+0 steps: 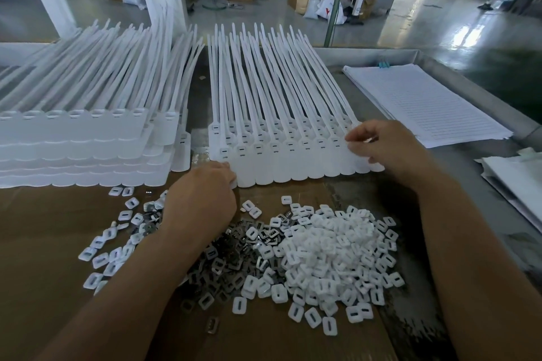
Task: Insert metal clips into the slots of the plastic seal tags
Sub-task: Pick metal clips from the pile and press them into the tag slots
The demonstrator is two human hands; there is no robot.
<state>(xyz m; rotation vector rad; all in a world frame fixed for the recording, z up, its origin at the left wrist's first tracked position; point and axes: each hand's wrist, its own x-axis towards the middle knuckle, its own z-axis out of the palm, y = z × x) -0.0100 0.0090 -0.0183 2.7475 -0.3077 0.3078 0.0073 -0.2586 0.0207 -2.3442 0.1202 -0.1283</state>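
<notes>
Right hand (387, 146) pinching tags (293, 161), left hand (202, 199) touching

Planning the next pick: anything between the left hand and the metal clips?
Nothing visible blocks it. The left hand sits at the left end of the tag row, the metal clips right beside its wrist. White plastic caps lie mixed over some clips.

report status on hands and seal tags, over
Left hand at the row's left end, right hand at its right end, grips unclear. Seal tags lined up, slots showing. Metal clips piled in front, nothing blocking.
</notes>
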